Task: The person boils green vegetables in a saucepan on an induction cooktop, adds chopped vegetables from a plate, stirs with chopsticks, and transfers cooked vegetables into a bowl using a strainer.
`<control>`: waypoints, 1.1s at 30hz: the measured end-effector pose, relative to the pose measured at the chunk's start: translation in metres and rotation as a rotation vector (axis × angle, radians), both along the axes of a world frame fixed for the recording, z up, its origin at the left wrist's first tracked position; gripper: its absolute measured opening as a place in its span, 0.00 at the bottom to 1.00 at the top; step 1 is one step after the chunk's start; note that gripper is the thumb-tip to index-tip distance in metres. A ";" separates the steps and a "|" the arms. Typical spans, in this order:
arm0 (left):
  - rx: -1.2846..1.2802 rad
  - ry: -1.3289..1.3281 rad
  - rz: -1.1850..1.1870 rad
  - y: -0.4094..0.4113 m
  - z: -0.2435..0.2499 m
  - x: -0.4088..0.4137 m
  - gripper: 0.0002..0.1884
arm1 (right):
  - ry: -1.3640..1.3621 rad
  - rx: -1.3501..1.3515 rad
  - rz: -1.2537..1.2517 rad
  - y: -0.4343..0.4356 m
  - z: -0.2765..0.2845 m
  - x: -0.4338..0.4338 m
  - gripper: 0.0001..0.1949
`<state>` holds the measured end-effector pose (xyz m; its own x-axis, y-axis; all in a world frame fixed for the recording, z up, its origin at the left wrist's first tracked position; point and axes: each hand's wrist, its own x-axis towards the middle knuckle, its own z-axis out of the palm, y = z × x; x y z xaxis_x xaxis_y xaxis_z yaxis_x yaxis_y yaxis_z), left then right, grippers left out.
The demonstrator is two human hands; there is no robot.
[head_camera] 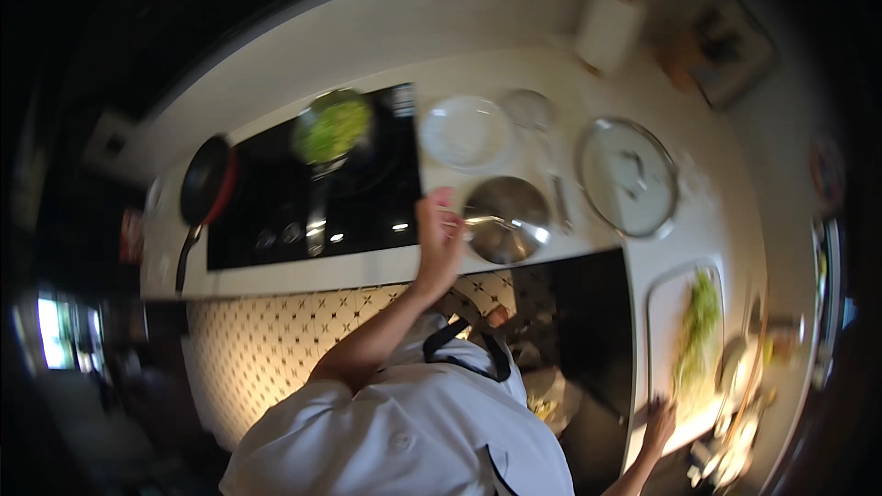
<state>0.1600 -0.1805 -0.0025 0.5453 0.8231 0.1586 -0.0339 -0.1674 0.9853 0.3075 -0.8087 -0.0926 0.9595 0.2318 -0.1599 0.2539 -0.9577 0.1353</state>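
Observation:
My left hand (441, 238), blurred and with bent fingers, is at the left rim of a round stainless steel vessel or lid (508, 222) on the counter; whether it grips the rim cannot be told. Far to the right, my right hand (659, 420) lies at the near edge of a cutting board (665, 331); its fingers are too dark and small to read. Leafy greens (696, 331) lie along the board. On the black cooktop (372, 200) stands a pan (303, 134) of chopped greens (335, 129), its handle towards me.
A red and black frying pan (205, 182) sits at the cooktop's left edge. A white plate (465, 132), a glass lid (627, 177) and a paper towel roll (610, 31) are on the counter. Utensils (723, 455) crowd the lower right. An open drawer or bin with scraps (544, 406) is below.

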 end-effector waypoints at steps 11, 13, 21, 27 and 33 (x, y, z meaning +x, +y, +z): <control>0.519 0.163 0.442 0.096 0.047 -0.150 0.29 | -0.504 0.667 0.639 0.327 0.235 -0.027 0.04; 0.267 0.194 0.439 0.117 0.026 -0.174 0.30 | -0.016 1.206 0.521 0.426 0.246 -0.047 0.01; -0.726 -0.117 -0.120 0.167 -0.020 -0.191 0.22 | 0.372 1.323 1.015 0.756 0.206 -0.098 0.08; -0.988 -0.244 -0.233 0.180 -0.008 -0.177 0.17 | 0.531 1.150 1.036 0.862 0.164 -0.089 0.09; -1.130 -0.333 -0.220 0.178 -0.003 -0.172 0.15 | 0.644 0.870 0.883 0.900 0.143 -0.068 0.14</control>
<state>-0.0121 -0.0022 -0.0056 0.7612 0.4821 -0.4338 -0.2345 0.8282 0.5090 0.2398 0.0917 0.0503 0.2598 0.9656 -0.0059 0.6001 -0.1662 -0.7825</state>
